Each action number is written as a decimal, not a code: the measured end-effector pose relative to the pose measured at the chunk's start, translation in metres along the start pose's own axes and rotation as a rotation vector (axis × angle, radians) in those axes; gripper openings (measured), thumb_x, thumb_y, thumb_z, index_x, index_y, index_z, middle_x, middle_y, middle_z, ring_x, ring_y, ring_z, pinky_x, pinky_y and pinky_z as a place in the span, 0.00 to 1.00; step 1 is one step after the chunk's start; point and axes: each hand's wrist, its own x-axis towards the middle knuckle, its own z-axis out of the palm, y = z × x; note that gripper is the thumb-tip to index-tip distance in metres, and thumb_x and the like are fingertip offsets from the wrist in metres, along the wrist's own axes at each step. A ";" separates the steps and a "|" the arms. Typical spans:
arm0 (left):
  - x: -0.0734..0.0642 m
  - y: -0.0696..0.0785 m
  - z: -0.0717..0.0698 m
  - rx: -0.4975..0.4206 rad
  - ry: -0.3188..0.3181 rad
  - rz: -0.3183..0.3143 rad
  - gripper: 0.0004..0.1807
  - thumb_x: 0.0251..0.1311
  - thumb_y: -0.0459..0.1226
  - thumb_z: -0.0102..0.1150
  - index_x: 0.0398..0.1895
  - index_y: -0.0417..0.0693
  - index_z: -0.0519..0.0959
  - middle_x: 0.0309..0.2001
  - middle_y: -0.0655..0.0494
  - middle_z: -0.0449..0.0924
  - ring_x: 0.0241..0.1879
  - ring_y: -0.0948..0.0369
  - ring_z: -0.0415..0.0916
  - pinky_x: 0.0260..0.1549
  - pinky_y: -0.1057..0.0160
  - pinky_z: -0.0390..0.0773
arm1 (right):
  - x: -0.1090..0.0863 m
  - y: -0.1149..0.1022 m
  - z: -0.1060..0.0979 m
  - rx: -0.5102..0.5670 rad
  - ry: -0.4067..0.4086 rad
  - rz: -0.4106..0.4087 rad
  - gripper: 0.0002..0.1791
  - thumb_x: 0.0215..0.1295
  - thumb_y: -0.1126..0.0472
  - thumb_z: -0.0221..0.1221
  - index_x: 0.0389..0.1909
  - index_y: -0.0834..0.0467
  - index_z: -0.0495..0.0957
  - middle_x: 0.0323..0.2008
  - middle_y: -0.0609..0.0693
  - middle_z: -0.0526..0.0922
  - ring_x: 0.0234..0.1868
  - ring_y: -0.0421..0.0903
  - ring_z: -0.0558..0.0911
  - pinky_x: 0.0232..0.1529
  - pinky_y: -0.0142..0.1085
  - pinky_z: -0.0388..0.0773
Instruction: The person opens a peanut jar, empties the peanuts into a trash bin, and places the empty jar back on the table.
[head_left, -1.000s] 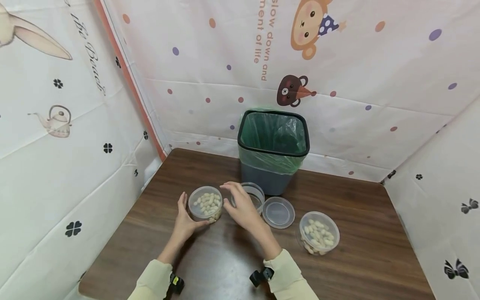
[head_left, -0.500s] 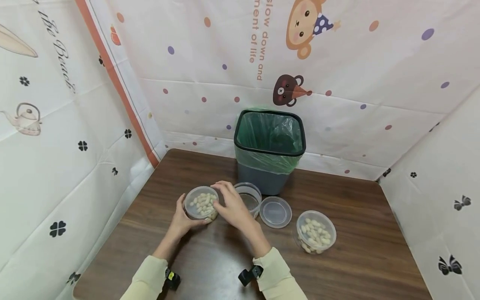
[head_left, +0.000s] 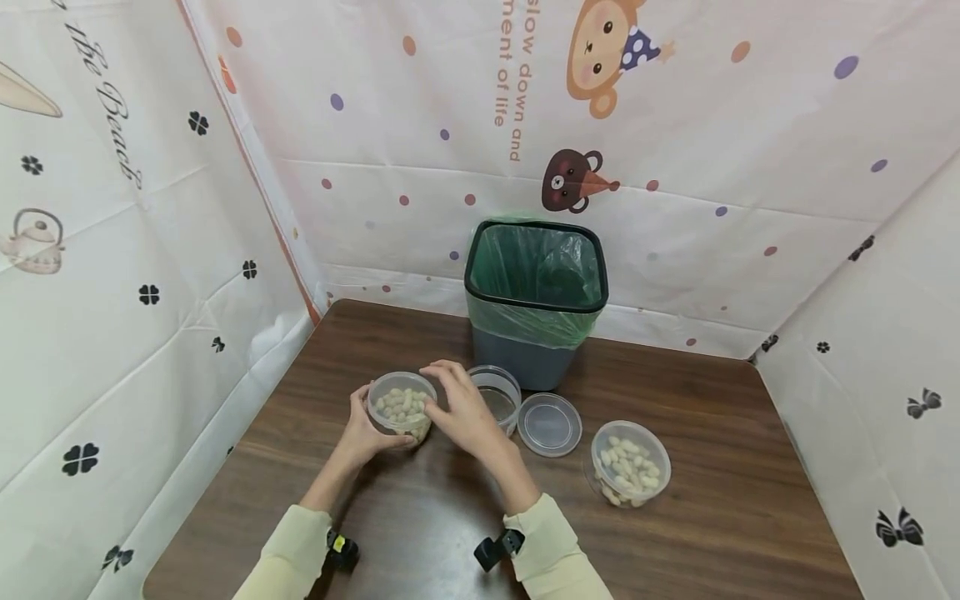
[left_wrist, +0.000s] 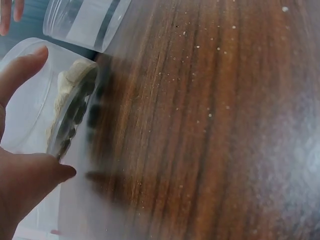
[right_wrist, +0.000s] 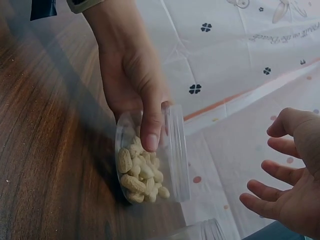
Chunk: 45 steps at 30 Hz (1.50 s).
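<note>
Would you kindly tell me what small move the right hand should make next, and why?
I would probably bring the right hand in to touch the held peanut tub near its rim. The left hand grips the tub from the other side, while the right hand is open, facing the rim across a visible gap, so a second contact should help steady it.

Head vw high, fwd/down over table [head_left: 427, 508], wrist vws close, both facing peanut tub [right_wrist: 178, 160]
</note>
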 end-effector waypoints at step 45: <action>-0.022 0.098 0.029 0.214 0.120 0.530 0.70 0.24 0.39 0.90 0.77 0.47 0.57 0.73 0.45 0.60 0.69 0.45 0.60 0.62 0.37 0.65 | -0.014 -0.029 -0.034 0.025 0.006 0.195 0.47 0.64 0.37 0.62 0.80 0.44 0.54 0.78 0.59 0.54 0.73 0.63 0.59 0.63 0.65 0.67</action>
